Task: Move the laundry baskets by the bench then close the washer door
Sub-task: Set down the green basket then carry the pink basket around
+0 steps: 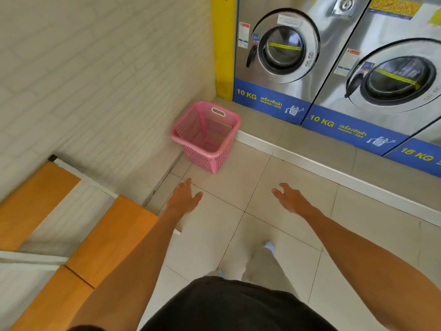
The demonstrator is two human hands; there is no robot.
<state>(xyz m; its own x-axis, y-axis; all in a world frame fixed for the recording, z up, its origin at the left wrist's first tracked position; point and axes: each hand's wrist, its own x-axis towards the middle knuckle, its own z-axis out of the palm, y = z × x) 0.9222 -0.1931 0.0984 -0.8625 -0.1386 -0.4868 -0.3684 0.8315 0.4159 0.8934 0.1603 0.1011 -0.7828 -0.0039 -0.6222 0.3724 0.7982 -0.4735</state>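
Note:
A pink perforated laundry basket (pixel 207 149) stands upright and empty on the tiled floor, in the corner between the wall and the washers' raised step. My left hand (pixel 183 195) is stretched out just short of it, fingers apart, holding nothing. My right hand (pixel 290 198) reaches forward to the right of the basket, also open and empty. The wooden bench (pixel 105 237) with orange slats runs along the wall at the lower left. Two steel 10 KG washers (pixel 281 46) (pixel 396 77) stand at the upper right, both round doors looking shut against their fronts.
A raised grey step with a white edge (pixel 310 161) runs under the washers. A yellow pillar (pixel 223 46) stands left of the first washer. Part of a 15 KG machine label (pixel 417 156) shows at the far right. My feet (pixel 269 247) are on the floor tiles.

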